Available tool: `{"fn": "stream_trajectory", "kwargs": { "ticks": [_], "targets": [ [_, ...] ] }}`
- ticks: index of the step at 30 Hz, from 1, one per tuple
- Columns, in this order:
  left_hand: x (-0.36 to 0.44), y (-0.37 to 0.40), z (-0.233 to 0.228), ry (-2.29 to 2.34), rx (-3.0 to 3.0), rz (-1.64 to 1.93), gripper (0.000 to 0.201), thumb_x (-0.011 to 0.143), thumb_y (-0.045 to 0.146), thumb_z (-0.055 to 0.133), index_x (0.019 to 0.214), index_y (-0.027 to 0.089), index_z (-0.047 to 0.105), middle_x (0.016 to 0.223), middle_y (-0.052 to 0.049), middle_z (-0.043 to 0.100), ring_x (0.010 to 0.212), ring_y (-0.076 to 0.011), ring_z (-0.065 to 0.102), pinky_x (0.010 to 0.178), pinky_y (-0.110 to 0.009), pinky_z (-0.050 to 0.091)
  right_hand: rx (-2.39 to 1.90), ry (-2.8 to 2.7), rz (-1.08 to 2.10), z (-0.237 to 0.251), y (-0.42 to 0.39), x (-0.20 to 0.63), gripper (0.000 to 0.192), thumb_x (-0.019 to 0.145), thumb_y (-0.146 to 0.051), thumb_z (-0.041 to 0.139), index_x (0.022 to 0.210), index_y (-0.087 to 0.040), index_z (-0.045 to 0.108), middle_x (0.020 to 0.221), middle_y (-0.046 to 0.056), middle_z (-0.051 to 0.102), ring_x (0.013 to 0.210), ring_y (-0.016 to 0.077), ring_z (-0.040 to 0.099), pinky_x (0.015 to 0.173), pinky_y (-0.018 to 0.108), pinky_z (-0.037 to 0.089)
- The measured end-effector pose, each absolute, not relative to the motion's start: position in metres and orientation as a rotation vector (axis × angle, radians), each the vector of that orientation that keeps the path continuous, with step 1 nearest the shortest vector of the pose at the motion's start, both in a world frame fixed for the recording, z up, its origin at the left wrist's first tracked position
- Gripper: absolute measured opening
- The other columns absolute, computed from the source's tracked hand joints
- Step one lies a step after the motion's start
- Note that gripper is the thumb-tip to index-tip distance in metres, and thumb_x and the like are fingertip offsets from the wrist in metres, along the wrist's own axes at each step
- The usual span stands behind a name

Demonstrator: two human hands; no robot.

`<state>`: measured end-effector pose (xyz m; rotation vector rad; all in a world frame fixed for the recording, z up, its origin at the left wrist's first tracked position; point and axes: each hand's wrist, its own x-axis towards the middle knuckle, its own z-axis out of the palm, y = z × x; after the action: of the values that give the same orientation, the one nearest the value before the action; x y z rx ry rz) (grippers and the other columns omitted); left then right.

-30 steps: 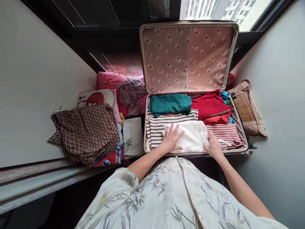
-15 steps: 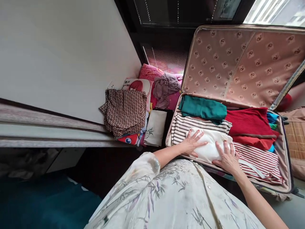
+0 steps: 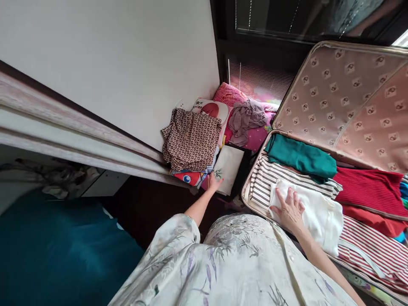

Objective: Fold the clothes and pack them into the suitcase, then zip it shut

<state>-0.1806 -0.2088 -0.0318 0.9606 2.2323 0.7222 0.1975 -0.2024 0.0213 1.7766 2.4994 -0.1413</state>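
Observation:
My left hand (image 3: pixel 214 183) is at the near left edge of a folded off-white garment (image 3: pixel 230 163) with a printed leaf sprig. Its thumb lies on top and the other fingers are partly hidden at the edge. My right hand (image 3: pixel 290 209) rests flat, fingers spread, on a folded white garment (image 3: pixel 321 216) in the open suitcase (image 3: pixel 245 193). Beneath that garment is a black-and-white striped garment (image 3: pixel 259 176). A green garment (image 3: pixel 299 155) lies behind, with a dark red ribbed garment (image 3: pixel 366 191) and a red-and-white striped one (image 3: pixel 382 257) to the right.
A brown patterned garment (image 3: pixel 193 138) tops a pile beside the wall (image 3: pixel 127 63). Behind it are a printed cushion (image 3: pixel 219 111) and a crumpled mauve cloth (image 3: pixel 247 121). The suitcase lid (image 3: pixel 347 102) stands raised near the dark window frame. Teal fabric (image 3: pixel 63 250) is at lower left.
My left hand has left the white garment and moved left to the off-white one outside the suitcase. My right hand has shifted to the white garment's left part. The view has turned left.

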Motion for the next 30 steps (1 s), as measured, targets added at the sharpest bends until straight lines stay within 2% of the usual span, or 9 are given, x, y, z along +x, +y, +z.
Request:
{"fn": "stream_trajectory", "kwargs": {
  "ticks": [4, 7, 11, 14, 17, 21, 23, 27, 30],
  "targets": [
    [-0.156, -0.205, -0.065, 2.235, 1.151, 0.454, 0.073, 0.079, 0.029, 0.082, 0.146, 0.019, 0.056, 0.164, -0.019, 0.038, 0.150, -0.0383, 0.037, 0.118, -0.050, 0.040, 1.773, 2.513, -0.117, 0.013, -0.202, 0.198, 0.080, 0.098, -0.056, 0.050, 0.168, -0.034, 0.017, 0.171, 0.020, 0.015, 0.152, 0.0464, 0.025, 0.111, 0.063, 0.030],
    [-0.126, -0.197, -0.088, 2.237, 1.282, 0.085, 0.088, 0.079, 0.028, 0.082, 0.158, 0.020, 0.042, 0.171, -0.019, 0.024, 0.156, -0.0421, 0.024, 0.123, -0.056, 0.032, 1.776, 2.507, -0.103, 0.014, -0.202, 0.201, 0.080, 0.098, -0.056, 0.050, 0.168, -0.035, 0.015, 0.172, 0.020, 0.013, 0.152, 0.0464, 0.025, 0.112, 0.063, 0.030],
    [-0.112, -0.189, -0.107, 2.272, 1.246, -0.072, 0.095, 0.082, 0.018, 0.075, 0.165, 0.022, 0.028, 0.174, -0.018, 0.013, 0.159, -0.0437, 0.015, 0.121, -0.059, 0.034, 1.773, 2.494, -0.110, 0.017, -0.203, 0.199, 0.080, 0.098, -0.055, 0.050, 0.168, -0.034, 0.017, 0.172, 0.020, 0.013, 0.152, 0.0454, 0.027, 0.112, 0.062, 0.030],
    [-0.123, -0.189, -0.112, 2.261, 1.271, -0.084, 0.094, 0.085, 0.024, 0.071, 0.166, 0.026, 0.025, 0.175, -0.016, 0.012, 0.158, -0.0423, 0.018, 0.119, -0.058, 0.037, 1.771, 2.473, -0.135, 0.019, -0.202, 0.198, 0.079, 0.098, -0.055, 0.049, 0.167, -0.034, 0.018, 0.173, 0.019, 0.013, 0.152, 0.0451, 0.026, 0.113, 0.062, 0.030],
    [-0.138, -0.193, -0.110, 2.218, 1.319, -0.055, 0.087, 0.088, 0.029, 0.067, 0.166, 0.027, 0.026, 0.174, -0.015, 0.016, 0.156, -0.0397, 0.024, 0.118, -0.055, 0.038, 1.776, 2.460, -0.172, 0.019, -0.202, 0.198, 0.079, 0.098, -0.055, 0.049, 0.167, -0.035, 0.017, 0.172, 0.020, 0.014, 0.153, 0.0458, 0.023, 0.113, 0.064, 0.030],
    [-0.144, -0.197, -0.096, 2.150, 1.348, 0.019, 0.089, 0.083, 0.014, 0.063, 0.165, 0.024, 0.029, 0.173, -0.019, 0.018, 0.155, -0.0399, 0.025, 0.117, -0.055, 0.039, 1.798, 2.438, -0.201, 0.020, -0.201, 0.198, 0.080, 0.097, -0.055, 0.050, 0.167, -0.036, 0.016, 0.172, 0.020, 0.015, 0.154, 0.0466, 0.021, 0.113, 0.065, 0.030],
    [-0.144, -0.195, -0.087, 2.122, 1.279, 0.160, 0.081, 0.086, 0.014, 0.061, 0.163, 0.023, 0.036, 0.171, -0.021, 0.022, 0.155, -0.0404, 0.026, 0.116, -0.057, 0.040, 1.796, 2.411, -0.206, 0.021, -0.200, 0.197, 0.078, 0.098, -0.056, 0.049, 0.166, -0.036, 0.019, 0.172, 0.020, 0.016, 0.155, 0.0455, 0.021, 0.113, 0.065, 0.029],
    [-0.159, -0.179, -0.067, 2.072, 1.103, 0.335, 0.058, 0.094, 0.019, 0.054, 0.151, 0.020, 0.054, 0.157, -0.025, 0.044, 0.142, -0.0400, 0.046, 0.112, -0.057, 0.042, 1.785, 2.304, -0.228, 0.025, -0.196, 0.194, 0.073, 0.097, -0.054, 0.052, 0.164, -0.036, 0.030, 0.171, 0.019, 0.018, 0.155, 0.0434, 0.022, 0.113, 0.063, 0.032],
    [-0.192, -0.162, -0.055, 2.042, 1.076, 0.365, 0.048, 0.092, 0.020, 0.062, 0.140, 0.014, 0.064, 0.135, -0.025, 0.064, 0.128, -0.0364, 0.059, 0.110, -0.051, 0.044, 1.807, 2.236, -0.279, 0.030, -0.191, 0.190, 0.072, 0.096, -0.051, 0.053, 0.163, -0.036, 0.030, 0.170, 0.020, 0.020, 0.155, 0.0431, 0.025, 0.109, 0.064, 0.036]
  ]
}}
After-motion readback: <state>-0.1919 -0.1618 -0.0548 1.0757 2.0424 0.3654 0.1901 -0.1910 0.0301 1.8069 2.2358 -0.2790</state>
